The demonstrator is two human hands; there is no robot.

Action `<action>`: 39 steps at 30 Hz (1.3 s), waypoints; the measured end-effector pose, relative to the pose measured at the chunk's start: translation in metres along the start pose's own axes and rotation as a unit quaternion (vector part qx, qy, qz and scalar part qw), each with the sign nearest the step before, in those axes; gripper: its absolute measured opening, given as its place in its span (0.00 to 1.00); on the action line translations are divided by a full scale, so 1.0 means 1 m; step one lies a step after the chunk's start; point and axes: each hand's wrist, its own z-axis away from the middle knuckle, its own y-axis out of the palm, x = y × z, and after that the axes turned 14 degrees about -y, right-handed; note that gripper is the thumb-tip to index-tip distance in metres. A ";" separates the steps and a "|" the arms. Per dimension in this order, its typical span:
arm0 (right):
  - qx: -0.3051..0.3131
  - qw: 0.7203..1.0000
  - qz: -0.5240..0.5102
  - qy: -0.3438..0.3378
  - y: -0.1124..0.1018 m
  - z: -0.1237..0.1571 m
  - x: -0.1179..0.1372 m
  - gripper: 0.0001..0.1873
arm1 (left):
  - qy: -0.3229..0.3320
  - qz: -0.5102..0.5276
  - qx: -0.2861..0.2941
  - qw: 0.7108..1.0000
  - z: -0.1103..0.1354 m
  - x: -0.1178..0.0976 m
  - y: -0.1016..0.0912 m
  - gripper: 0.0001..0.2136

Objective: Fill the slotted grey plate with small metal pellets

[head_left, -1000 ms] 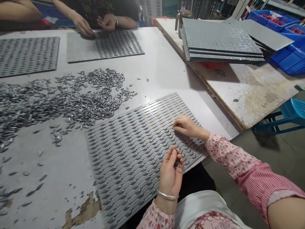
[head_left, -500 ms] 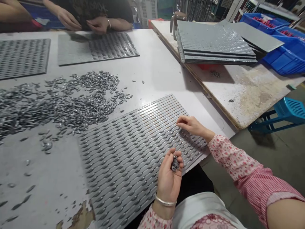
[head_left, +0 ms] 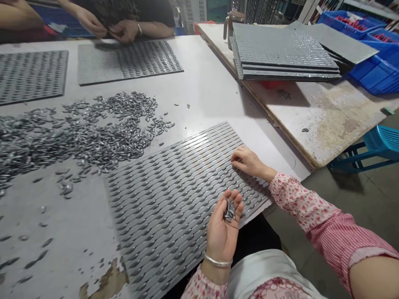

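Note:
My left hand [head_left: 222, 236] is palm up with fingers curled, cupping a small heap of grey spindle-shaped metal pieces [head_left: 230, 211] that look like lead sinkers. It hovers over the near edge of a grey grooved board [head_left: 162, 199]. Rows of the same pieces lie along the board's grooves on its left and near parts, while the grooves at its far right corner are bare. My right hand [head_left: 247, 161] is at the right side of the board, thumb and fingertips pinched together low over the grooves. Whatever lies between those fingertips is too small to see.
A large loose pile of metal pieces [head_left: 102, 137] spreads across the white table [head_left: 205, 95]. Across it, a person's hands [head_left: 124, 31] work over another grooved board [head_left: 96, 68]. Stacked boards [head_left: 280, 50] stand on a side table, near blue crates [head_left: 370, 66] and a blue stool [head_left: 382, 143].
My left fingers have opened a little, showing more of the pieces in the palm. My right hand has shifted slightly and its fingers curl closer to the board. The view has moved slightly.

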 end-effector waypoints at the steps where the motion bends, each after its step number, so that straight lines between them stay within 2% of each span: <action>1: 0.004 0.999 -0.039 -0.018 -0.003 0.001 0.009 0.04 | -0.001 0.001 0.002 1.000 0.000 -0.001 0.001 0.10; 4: 0.093 0.979 -0.146 -0.105 -0.013 0.005 0.040 0.06 | 0.011 0.004 0.015 1.000 0.000 -0.002 0.004 0.11; 6: 0.153 0.968 -0.141 -0.141 -0.016 0.009 0.057 0.07 | 0.023 0.010 0.034 0.999 0.000 -0.003 0.006 0.10; 8: 0.174 0.966 -0.118 -0.149 -0.015 0.011 0.067 0.07 | 0.026 0.015 0.053 0.998 0.001 -0.003 0.008 0.11; 12: 0.155 0.963 -0.166 -0.147 -0.010 0.015 0.066 0.06 | 0.043 -0.003 0.059 0.997 0.003 -0.001 0.009 0.11; 16: 0.095 0.964 -0.222 -0.113 -0.015 0.015 0.043 0.08 | 0.035 -0.044 0.018 0.998 0.004 -0.001 0.005 0.09; 18: 0.047 0.983 -0.165 -0.064 -0.020 0.014 0.023 0.08 | 0.023 -0.055 -0.012 0.998 0.004 -0.001 0.002 0.08; 20: 0.022 0.998 -0.056 -0.014 -0.025 0.013 0.002 0.07 | 0.022 -0.053 -0.028 0.998 0.004 0.000 0.001 0.06; 22: 0.038 0.998 0.044 0.012 -0.027 0.012 -0.016 0.06 | 0.021 -0.049 -0.025 0.998 0.003 0.000 0.001 0.05; 24: 0.073 0.992 0.101 0.016 -0.026 0.012 -0.028 0.05 | 0.016 -0.052 -0.010 0.998 0.003 0.001 0.001 0.04; 29: 0.110 0.983 0.146 0.026 -0.020 0.007 -0.038 0.06 | 0.003 -0.063 0.008 0.998 0.000 0.003 0.000 0.08; 32: 0.094 0.986 0.131 0.053 -0.019 0.004 -0.039 0.07 | 0.005 -0.059 0.000 0.998 -0.001 0.004 0.000 0.08; 35: 0.036 0.992 0.102 0.067 -0.021 0.005 -0.030 0.06 | 0.014 -0.040 -0.018 0.999 -0.001 0.004 0.001 0.06; 37: 0.014 0.999 0.014 0.034 -0.023 0.008 -0.015 0.04 | 0.017 -0.028 -0.026 0.999 -0.002 0.003 0.003 0.04; 39: 0.047 0.989 -0.134 -0.029 -0.025 0.012 0.006 0.05 | 0.018 -0.020 -0.026 0.999 -0.004 0.003 0.004 0.02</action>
